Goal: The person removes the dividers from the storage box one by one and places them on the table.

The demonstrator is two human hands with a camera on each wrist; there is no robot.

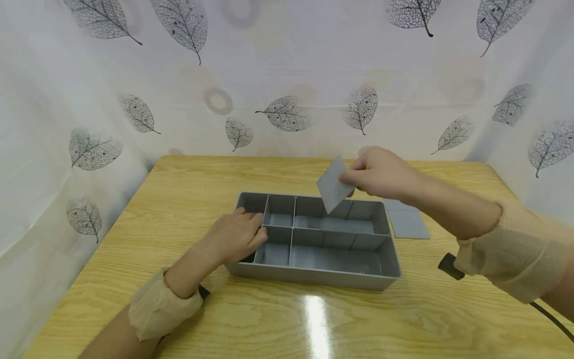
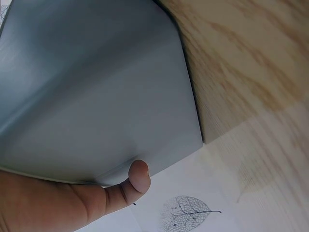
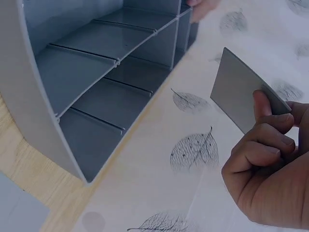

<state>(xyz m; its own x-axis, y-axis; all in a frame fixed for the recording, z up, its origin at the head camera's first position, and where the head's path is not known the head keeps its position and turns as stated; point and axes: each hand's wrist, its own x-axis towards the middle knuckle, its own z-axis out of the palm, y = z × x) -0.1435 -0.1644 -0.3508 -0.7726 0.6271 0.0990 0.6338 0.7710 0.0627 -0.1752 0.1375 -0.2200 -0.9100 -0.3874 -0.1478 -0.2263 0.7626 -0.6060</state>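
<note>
Leaf-printed cloth [image 1: 314,50] behind a wood-grain desk [image 1: 188,189]. Head view: right hand [image 1: 383,172] pinches a grey panel [image 1: 334,184], tilted, above the partitioned box's [image 1: 309,277] far side; loose panels [image 1: 409,224] on the desk, right of it. Left hand [image 1: 235,237] at the box's left end. Left wrist: thumb [image 2: 140,176] at a grey edge, other fingers hidden; grip can't be told. Right wrist: ribs [image 3: 83,53] line the compartments. Step reads as divider-fitting; next calls for squaring panel to ribs, then lowering straight.

Bare left hand [image 2: 72,205] with thumb [image 2: 139,177] at the edge of a smooth grey box [image 2: 116,101], pale brown wood-grain tabletop [image 2: 246,63], white leaf-printed cloth [image 2: 251,208]
</note>
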